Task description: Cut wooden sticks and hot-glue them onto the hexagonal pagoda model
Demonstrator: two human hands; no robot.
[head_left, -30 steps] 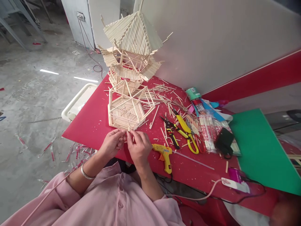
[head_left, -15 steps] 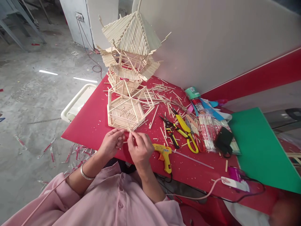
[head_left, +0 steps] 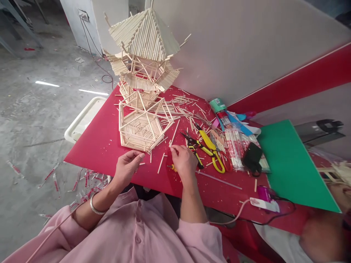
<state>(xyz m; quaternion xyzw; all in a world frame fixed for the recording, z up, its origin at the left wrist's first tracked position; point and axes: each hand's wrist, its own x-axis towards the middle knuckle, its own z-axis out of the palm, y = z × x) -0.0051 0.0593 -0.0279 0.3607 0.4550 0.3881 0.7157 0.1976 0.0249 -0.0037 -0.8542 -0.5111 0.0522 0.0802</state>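
My left hand (head_left: 128,166) is closed in a pinch at the near side of the hexagonal wooden stick frame (head_left: 141,129), apart from it. Whatever its fingertips hold, if anything, is too small to make out. To the right, my right hand (head_left: 184,160) is closed too, thumb and finger together by the lower end of a loose stick; I cannot tell whether it touches it. Beneath that hand lies the yellow glue gun (head_left: 172,167), mostly hidden, with its nozzle showing. Between the hands a few short sticks (head_left: 161,163) lie on the red table (head_left: 90,146).
Behind the frame stands a tiered stick pagoda (head_left: 149,40). Yellow-handled scissors (head_left: 218,160), pliers (head_left: 199,159), a glue stick (head_left: 219,179), bagged sticks (head_left: 234,149) and a black object (head_left: 251,157) lie right, beside a green board (head_left: 293,168). Another person's blurred arm (head_left: 323,233) is at lower right.
My hands have parted from their meeting point at the frame's near edge. My right hand has moved right, over the glue gun; the left stays near the frame. The view has shifted slightly.
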